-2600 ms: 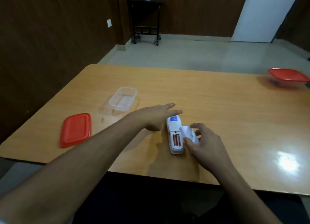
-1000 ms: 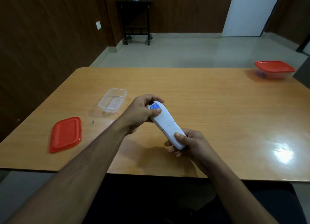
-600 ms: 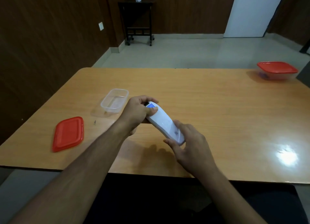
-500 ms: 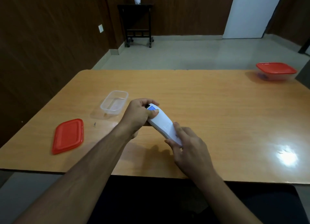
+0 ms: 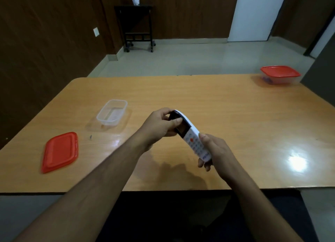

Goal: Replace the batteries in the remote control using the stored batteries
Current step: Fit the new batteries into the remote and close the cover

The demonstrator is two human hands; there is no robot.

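The slim white plastic remote control [image 5: 192,136] with a dark screen and orange button is held tilted above the table, keypad facing up. A clear, lidless plastic storage container [image 5: 111,113] sits well to its left.

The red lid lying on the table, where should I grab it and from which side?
Take the red lid by its long right edge, reaching from the right. It lies flat on the table, so slide fingers under the raised rim; that side is nearest the hands, with bare table beside it.

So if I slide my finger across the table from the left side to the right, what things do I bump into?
Red lid → clear open container → left hand → white remote control → right hand → lidded container with a red lid, far back at the right corner.
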